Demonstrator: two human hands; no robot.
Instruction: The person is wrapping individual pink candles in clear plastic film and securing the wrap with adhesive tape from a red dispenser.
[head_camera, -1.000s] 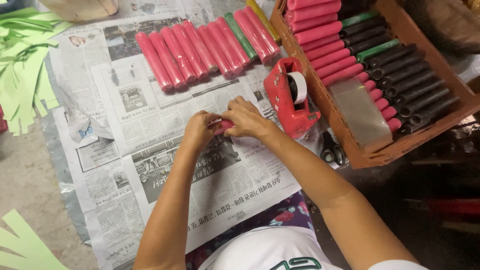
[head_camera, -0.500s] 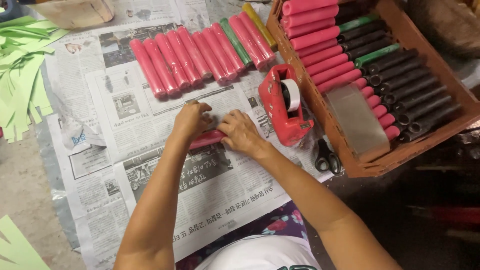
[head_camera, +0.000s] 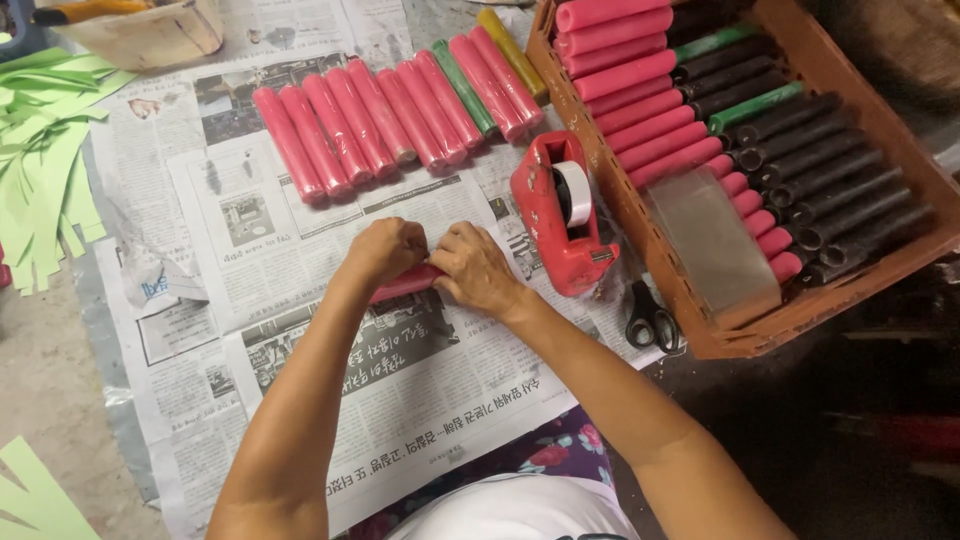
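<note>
Seen from above, a person's two hands meet at the middle of a sheet of newspaper (head_camera: 300, 230) spread over the work surface. The left hand (head_camera: 385, 250) and the right hand (head_camera: 475, 268) are both closed around a pink roll (head_camera: 405, 283), which lies on the newspaper between them; only a short stretch of it shows beneath the fingers.

Beyond the hands, a row of pink rolls (head_camera: 370, 125) lies side by side on the paper, with one green roll (head_camera: 462, 85) among them and a yellow roll (head_camera: 512, 50) at the far end. Just right of the right hand stands a red tape dispenser (head_camera: 560, 215) holding a roll of white tape. Black scissors (head_camera: 652, 318) lie near it, beside a brown crate (head_camera: 880, 130). The crate holds more pink rolls, dark tubes and a clear plastic sheet (head_camera: 715, 245). Strips of green paper (head_camera: 45, 170) lie at the far left edge.
</note>
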